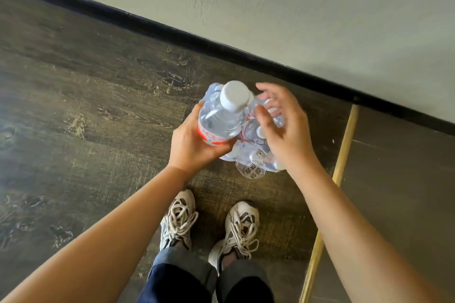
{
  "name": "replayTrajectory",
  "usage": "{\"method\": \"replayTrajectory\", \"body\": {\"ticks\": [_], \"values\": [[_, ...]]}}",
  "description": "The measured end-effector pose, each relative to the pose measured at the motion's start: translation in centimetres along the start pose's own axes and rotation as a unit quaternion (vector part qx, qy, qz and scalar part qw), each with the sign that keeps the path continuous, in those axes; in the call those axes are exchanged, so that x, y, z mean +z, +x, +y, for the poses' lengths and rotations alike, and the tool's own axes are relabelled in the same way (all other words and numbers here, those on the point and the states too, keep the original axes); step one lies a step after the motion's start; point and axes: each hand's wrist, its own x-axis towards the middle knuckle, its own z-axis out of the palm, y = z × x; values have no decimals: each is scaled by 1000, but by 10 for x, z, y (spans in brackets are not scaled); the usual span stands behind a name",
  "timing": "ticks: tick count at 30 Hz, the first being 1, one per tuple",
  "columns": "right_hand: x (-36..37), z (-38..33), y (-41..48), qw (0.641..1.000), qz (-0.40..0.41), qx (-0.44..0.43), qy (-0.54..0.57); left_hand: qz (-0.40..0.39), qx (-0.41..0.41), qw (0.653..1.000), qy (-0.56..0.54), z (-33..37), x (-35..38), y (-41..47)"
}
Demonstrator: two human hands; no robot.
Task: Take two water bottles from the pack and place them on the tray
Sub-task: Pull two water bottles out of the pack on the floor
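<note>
A shrink-wrapped pack of water bottles (256, 160) stands on the dark wooden floor just ahead of my feet. My left hand (194, 145) grips one clear water bottle (221, 118) with a white cap and a red-and-white label, lifted above the pack's left side and tilted toward me. My right hand (285, 128) hovers over the right side of the pack, fingers spread and curled, its fingertips touching the wrap near another bottle's cap. No tray is in view.
A black skirting board (221, 44) runs diagonally along the grey wall behind the pack. A yellow floor strip (342, 152) separates the wood floor from darker flooring on the right. My two sneakers (209, 226) stand close behind the pack.
</note>
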Motion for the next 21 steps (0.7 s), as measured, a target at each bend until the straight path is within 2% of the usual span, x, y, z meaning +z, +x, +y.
{"method": "replayTrajectory", "body": {"ticks": [1, 3, 5, 7, 14, 18, 21], "values": [[5, 19, 1, 997, 0, 51, -53, -4, -9, 1000, 11, 4, 0, 4], [18, 56, 1, 965, -76, 142, -205, -12, -21, 999, 45, 11, 1, 12], [32, 81, -2, 923, -153, 157, -317, -8, -30, 997, 74, 15, 2, 22], [42, 93, -2, 909, -149, 137, -365, -9, -37, 995, 88, 16, 2, 31], [36, 98, 6, 933, -92, 136, -320, -1, -63, 995, 77, 12, 1, 41], [2, 56, -9, 968, -14, 92, -232, 1, -65, 996, 62, 11, -2, 37], [-41, 15, -30, 974, 55, 50, -212, -9, -67, 996, 53, 13, -4, 34]]}}
